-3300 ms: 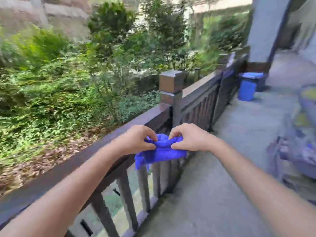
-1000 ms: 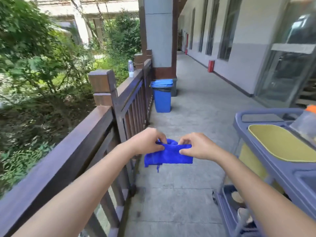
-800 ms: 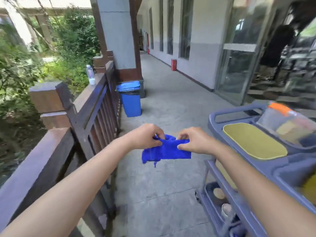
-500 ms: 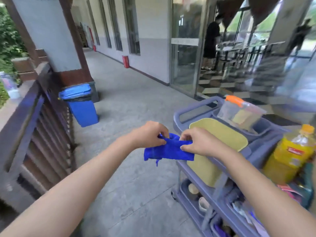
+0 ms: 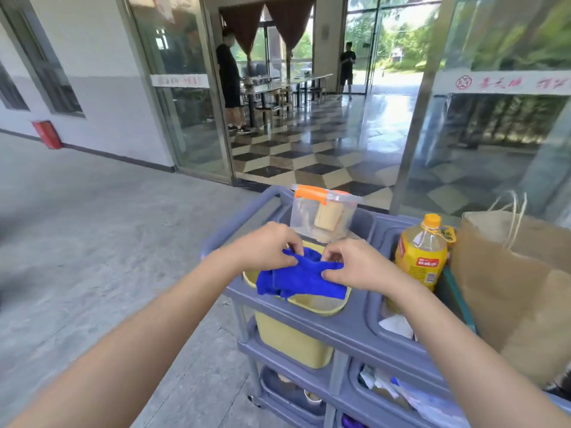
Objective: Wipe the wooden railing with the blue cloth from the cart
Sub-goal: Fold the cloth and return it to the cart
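Note:
A folded blue cloth [image 5: 301, 281] hangs between both my hands, right over the yellow bin [image 5: 293, 341] set in the top of the grey-blue cart [image 5: 349, 333]. My left hand [image 5: 267, 247] pinches the cloth's left top edge. My right hand [image 5: 355, 262] pinches its right top edge. The wooden railing is out of view.
On the cart stand a clear box with an orange clip [image 5: 324, 213], a yellow bottle [image 5: 421, 253] and a brown paper bag [image 5: 519, 288]. Lower shelves hold clutter. Concrete floor lies to the left. Two people [image 5: 230, 78] stand inside the open glass doorway behind the cart.
My view has swung right, away from the railing to the cart. Both hands have kept hold of the cloth and now carry it above the yellow bin.

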`<state>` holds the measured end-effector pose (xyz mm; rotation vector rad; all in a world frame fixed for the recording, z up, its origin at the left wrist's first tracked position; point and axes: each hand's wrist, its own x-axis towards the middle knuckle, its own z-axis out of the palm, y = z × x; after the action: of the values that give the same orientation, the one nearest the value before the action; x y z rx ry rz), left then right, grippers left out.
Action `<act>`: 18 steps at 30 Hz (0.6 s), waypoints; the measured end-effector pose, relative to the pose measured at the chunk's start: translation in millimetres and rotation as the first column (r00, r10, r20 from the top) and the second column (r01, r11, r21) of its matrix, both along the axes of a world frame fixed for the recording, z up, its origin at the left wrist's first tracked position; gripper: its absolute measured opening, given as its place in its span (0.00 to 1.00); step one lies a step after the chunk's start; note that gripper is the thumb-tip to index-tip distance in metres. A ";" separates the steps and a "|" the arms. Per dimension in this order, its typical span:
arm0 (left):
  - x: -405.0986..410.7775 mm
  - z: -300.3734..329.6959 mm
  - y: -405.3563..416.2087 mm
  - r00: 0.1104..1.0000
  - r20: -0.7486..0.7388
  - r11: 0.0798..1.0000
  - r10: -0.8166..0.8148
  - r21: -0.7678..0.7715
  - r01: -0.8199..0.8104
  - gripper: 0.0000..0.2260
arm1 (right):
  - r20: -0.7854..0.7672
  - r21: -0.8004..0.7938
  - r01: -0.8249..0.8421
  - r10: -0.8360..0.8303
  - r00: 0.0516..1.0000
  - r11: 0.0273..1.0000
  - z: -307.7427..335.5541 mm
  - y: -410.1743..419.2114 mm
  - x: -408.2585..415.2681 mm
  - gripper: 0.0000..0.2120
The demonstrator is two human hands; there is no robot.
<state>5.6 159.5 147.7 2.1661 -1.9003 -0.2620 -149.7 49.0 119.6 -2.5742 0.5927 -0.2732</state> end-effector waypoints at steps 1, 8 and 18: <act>4.5 -2.9 -13.6 0.999 -0.004 0.999 -0.036 0.007 0.036 0.05 | -0.012 0.001 0.040 -0.040 0.999 0.999 -2.1 -7.2 0.0 0.04; 25.8 -25.0 -106.8 0.934 -0.069 0.935 -0.352 0.025 0.354 0.06 | -0.061 -0.026 0.341 -0.342 0.938 0.940 -13.7 -48.2 -2.1 0.02; 18.6 -29.6 -170.4 0.716 -0.075 0.717 -0.694 0.017 0.696 0.04 | -0.069 -0.003 0.715 -0.713 0.697 0.699 -18.1 -32.8 -17.9 0.05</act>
<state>24.3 -10.9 118.1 1.3221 -2.6135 -0.4993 -167.6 16.2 101.5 -2.2036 1.6133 -0.4282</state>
